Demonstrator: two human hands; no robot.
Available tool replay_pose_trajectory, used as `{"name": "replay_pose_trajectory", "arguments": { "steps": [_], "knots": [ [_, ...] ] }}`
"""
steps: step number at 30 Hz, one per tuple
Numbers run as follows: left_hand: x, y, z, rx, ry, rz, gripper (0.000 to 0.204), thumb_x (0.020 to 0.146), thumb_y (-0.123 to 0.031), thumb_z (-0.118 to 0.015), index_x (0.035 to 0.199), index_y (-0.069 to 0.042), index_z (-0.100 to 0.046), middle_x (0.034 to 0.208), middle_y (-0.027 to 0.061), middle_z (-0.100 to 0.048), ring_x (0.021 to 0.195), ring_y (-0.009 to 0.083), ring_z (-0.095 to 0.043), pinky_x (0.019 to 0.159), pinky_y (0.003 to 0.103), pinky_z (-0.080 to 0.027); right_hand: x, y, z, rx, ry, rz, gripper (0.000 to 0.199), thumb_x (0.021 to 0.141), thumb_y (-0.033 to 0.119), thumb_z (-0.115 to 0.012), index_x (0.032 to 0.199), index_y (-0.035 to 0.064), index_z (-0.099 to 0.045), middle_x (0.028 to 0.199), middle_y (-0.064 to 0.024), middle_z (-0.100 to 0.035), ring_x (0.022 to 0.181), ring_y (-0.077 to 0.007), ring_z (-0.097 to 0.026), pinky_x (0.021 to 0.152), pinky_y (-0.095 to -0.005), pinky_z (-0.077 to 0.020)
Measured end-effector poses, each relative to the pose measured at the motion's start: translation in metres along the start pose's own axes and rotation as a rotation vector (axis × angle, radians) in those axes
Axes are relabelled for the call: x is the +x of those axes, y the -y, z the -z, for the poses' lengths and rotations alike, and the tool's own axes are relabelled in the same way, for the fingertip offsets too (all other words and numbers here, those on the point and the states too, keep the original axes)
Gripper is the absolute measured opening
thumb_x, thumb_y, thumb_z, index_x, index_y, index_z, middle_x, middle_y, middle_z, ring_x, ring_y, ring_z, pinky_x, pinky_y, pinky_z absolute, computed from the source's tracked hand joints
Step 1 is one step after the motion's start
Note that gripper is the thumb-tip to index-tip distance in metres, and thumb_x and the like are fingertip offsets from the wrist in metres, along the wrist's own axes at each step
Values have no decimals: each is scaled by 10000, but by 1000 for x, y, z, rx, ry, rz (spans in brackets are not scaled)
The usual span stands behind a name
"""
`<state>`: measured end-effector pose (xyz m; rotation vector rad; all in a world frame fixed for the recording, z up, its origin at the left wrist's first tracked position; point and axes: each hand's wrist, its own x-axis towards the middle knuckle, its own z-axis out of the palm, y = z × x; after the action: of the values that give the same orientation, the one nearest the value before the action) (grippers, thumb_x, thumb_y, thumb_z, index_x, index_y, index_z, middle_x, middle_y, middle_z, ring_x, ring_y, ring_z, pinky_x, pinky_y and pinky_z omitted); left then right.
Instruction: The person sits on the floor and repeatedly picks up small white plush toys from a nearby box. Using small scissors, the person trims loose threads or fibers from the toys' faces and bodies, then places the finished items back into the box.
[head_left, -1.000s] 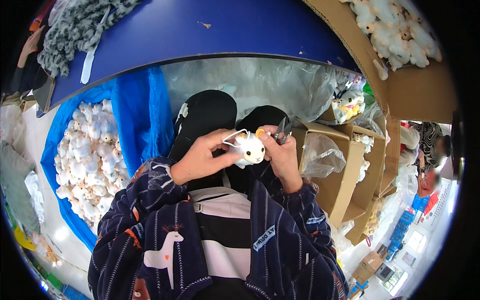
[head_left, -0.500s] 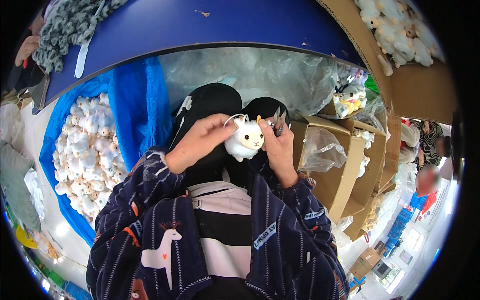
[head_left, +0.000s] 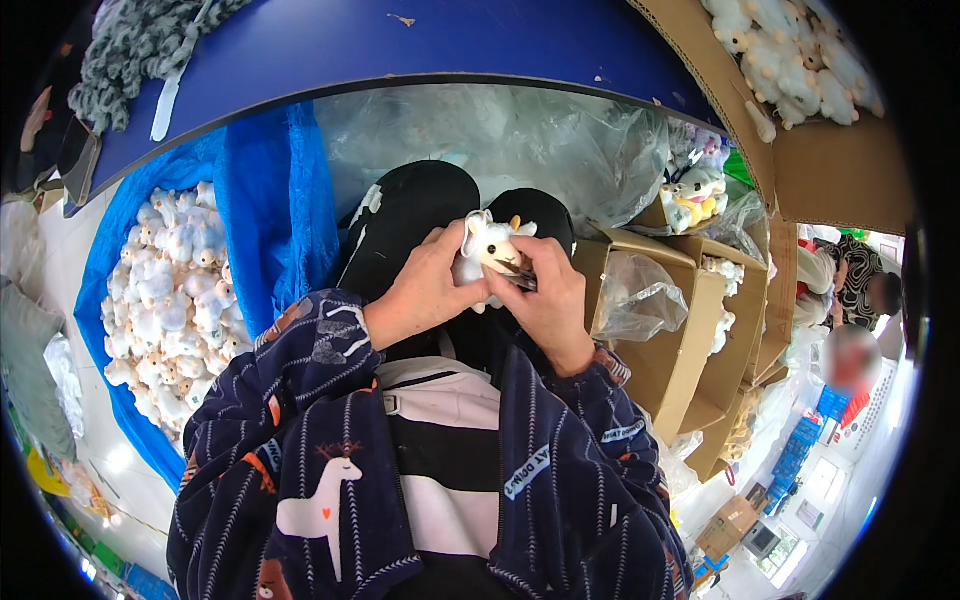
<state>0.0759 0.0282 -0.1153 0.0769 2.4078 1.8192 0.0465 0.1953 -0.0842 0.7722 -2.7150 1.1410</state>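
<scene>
A small white plush sheep (head_left: 490, 244) with a cream face, black eyes and small yellowish horns is held above my lap. My left hand (head_left: 425, 285) is closed round its body from the left, thumb at its lower front. A white loop (head_left: 471, 232) rises at the toy's top left. My right hand (head_left: 555, 300) is shut on small pointed metal snips (head_left: 518, 274), whose blades lie across the lower part of the toy's face. Whether the tips touch the fabric I cannot tell; the handles are mostly hidden in the palm.
At left, a blue sack (head_left: 100, 290) is full of similar white plush toys (head_left: 165, 300). Cardboard boxes (head_left: 640, 350) stand at right, one with clear plastic. Ahead runs a blue tabletop (head_left: 450, 40) with grey fluffy material (head_left: 140, 60); another carton (head_left: 840, 185) holds more toys. A person (head_left: 850, 360) is farther right.
The snips have swung from pointing up, away from the toy, to lying across its face. My left hand has moved from the loop to the toy's body, and the toy has turned.
</scene>
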Motion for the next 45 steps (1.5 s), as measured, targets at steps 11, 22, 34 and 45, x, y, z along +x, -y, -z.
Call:
{"name": "replay_pose_trajectory", "arguments": {
  "steps": [11,22,34,45],
  "knots": [
    [16,0,-2,-395,-88,-12,395,825,-213,-665,1108,8,-502,981,121,-613,886,181,-605,755,292,-477,12,10,-5,595,-121,-463,294,761,66,-692,1021,22,-561,709,-30,-558,595,-64,-507,531,-211,-423],
    [13,1,28,131,-247,-148,302,793,-84,-658,1078,-19,-588,759,122,-612,604,218,-594,557,281,-471,-13,-7,2,210,10,-86,220,726,-1,-706,919,30,-603,760,-81,-575,641,-180,-597,581,-273,-489],
    [16,1,16,-68,30,-105,154,803,-11,-620,946,-37,-570,847,90,-529,696,179,-571,627,249,-475,1,-19,-2,358,131,-300,139,794,39,-653,903,-2,-578,769,-59,-587,649,-116,-554,600,-236,-448],
    [45,2,20,41,-60,-94,194,824,-111,-637,972,-31,-541,821,90,-546,657,126,-550,589,254,-446,15,-13,-2,576,-102,-393,173,810,105,-670,916,-9,-594,730,16,-563,647,-36,-472,588,-202,-414]
  ]
}}
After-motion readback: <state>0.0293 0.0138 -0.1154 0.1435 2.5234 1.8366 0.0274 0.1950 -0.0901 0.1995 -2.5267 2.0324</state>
